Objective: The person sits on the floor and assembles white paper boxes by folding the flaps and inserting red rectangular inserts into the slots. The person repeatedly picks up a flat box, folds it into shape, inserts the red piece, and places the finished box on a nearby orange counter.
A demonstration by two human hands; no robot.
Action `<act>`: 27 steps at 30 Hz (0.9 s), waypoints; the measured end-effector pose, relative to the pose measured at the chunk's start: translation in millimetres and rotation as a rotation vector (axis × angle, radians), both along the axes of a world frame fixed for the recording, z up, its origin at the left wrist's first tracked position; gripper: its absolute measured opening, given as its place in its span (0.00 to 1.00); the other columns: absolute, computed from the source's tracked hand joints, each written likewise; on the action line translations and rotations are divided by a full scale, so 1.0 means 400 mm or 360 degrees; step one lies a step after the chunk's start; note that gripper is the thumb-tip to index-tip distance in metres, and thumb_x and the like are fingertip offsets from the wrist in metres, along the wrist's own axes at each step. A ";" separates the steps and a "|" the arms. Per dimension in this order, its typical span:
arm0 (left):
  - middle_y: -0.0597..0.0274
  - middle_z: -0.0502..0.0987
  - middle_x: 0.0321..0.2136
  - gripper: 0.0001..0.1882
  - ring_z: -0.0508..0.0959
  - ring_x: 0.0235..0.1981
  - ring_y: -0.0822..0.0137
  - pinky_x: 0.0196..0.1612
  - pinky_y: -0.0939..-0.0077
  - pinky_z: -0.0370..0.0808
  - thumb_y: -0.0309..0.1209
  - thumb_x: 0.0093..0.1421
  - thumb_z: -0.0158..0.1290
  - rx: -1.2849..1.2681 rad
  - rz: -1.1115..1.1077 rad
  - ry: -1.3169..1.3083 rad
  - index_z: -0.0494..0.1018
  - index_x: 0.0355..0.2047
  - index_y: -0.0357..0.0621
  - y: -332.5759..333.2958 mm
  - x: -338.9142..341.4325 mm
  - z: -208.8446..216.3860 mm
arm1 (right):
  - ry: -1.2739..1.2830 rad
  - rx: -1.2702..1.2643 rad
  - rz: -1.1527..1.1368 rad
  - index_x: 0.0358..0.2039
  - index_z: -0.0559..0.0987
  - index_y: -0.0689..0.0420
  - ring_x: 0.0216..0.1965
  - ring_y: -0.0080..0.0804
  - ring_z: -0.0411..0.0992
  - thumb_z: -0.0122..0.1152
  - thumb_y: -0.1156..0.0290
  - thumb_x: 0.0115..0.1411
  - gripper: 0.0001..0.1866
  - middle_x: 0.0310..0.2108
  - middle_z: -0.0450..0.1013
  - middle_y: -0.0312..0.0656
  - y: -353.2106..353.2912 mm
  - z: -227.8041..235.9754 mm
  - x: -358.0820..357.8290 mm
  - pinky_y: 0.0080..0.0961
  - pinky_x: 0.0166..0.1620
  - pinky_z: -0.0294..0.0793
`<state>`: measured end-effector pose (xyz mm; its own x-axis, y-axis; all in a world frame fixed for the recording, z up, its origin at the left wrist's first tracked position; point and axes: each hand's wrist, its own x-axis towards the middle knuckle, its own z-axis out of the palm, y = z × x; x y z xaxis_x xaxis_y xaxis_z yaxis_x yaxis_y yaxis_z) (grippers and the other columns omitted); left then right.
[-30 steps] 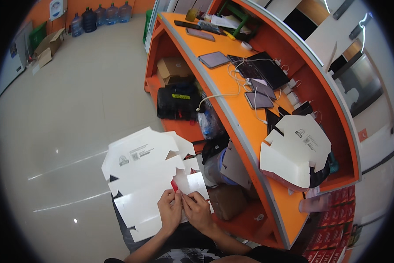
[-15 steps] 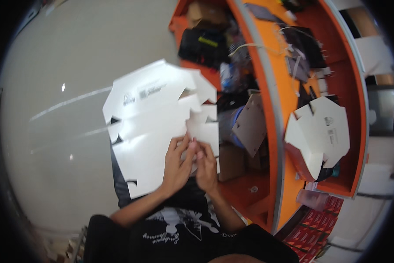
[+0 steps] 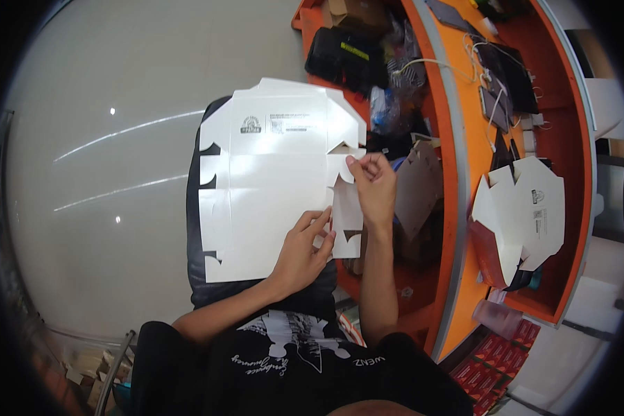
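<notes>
White card (image 3: pixel 274 211) lies on the lap (image 3: pixel 211 294), right hand (image 3: pixel 357 163) pinching its flap (image 3: pixel 338 166); left hand (image 3: pixel 299 251) touches it, grip unclear.

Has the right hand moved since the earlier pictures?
Yes: the right hand has moved forward and rightward, nearer the orange counter, away from the left hand.

You are resting your left hand (image 3: pixel 302 254) on a white cardboard sheet (image 3: pixel 277 208) and pinching its right-edge flap (image 3: pixel 339 166) with your right hand (image 3: pixel 375 187). A partly folded box (image 3: pixel 509 208) is sitting on the orange counter (image 3: pixel 464 317) to your right.
</notes>
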<state>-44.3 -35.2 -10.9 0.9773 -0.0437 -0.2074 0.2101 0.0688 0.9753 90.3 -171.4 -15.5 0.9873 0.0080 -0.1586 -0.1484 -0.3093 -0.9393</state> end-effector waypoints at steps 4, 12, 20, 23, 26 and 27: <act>0.47 0.73 0.49 0.24 0.82 0.38 0.63 0.32 0.73 0.86 0.23 0.70 0.53 -0.0046 0.0032 0.0031 0.67 0.65 0.29 0.008 0.010 -0.011 | -0.0056 -0.0081 0.0150 0.39 0.83 0.68 0.36 0.22 0.79 0.66 0.78 0.63 0.06 0.36 0.82 0.42 0.003 0.053 -0.041 0.21 0.41 0.77; 0.51 0.71 0.49 0.24 0.83 0.41 0.64 0.35 0.73 0.90 0.24 0.71 0.53 0.0081 -0.0036 0.0037 0.68 0.65 0.33 0.003 0.023 -0.058 | -0.0133 -0.0470 0.0261 0.39 0.85 0.69 0.36 0.31 0.84 0.67 0.77 0.60 0.09 0.36 0.83 0.50 0.051 0.103 -0.171 0.26 0.35 0.82; 0.51 0.70 0.48 0.23 0.82 0.38 0.64 0.36 0.75 0.89 0.25 0.71 0.53 0.0019 -0.0046 0.0133 0.69 0.64 0.28 0.017 0.029 -0.023 | 0.0009 -0.0652 0.0330 0.32 0.85 0.70 0.23 0.33 0.82 0.66 0.73 0.62 0.10 0.25 0.82 0.49 0.085 0.135 -0.074 0.26 0.31 0.80; 0.51 0.70 0.49 0.21 0.83 0.38 0.64 0.36 0.75 0.89 0.23 0.71 0.52 0.0025 -0.0015 0.0143 0.70 0.62 0.27 0.013 0.032 -0.033 | 0.0009 -0.0519 0.0285 0.33 0.85 0.69 0.24 0.34 0.83 0.66 0.74 0.61 0.09 0.28 0.83 0.49 0.082 0.131 -0.105 0.27 0.30 0.80; 0.50 0.70 0.50 0.17 0.83 0.39 0.63 0.36 0.75 0.89 0.21 0.70 0.52 -0.0067 0.0015 0.0179 0.73 0.57 0.26 0.008 0.033 -0.027 | -0.0041 -0.0458 0.0233 0.34 0.86 0.68 0.28 0.32 0.83 0.66 0.76 0.60 0.07 0.30 0.83 0.47 0.072 0.113 -0.128 0.24 0.32 0.81; 0.50 0.70 0.50 0.16 0.83 0.39 0.63 0.37 0.74 0.89 0.20 0.70 0.52 -0.0119 0.0002 0.0193 0.74 0.56 0.26 0.007 0.033 -0.023 | -0.0065 -0.0467 0.0202 0.35 0.86 0.68 0.30 0.30 0.84 0.66 0.78 0.60 0.06 0.31 0.83 0.46 0.064 0.108 -0.136 0.22 0.33 0.81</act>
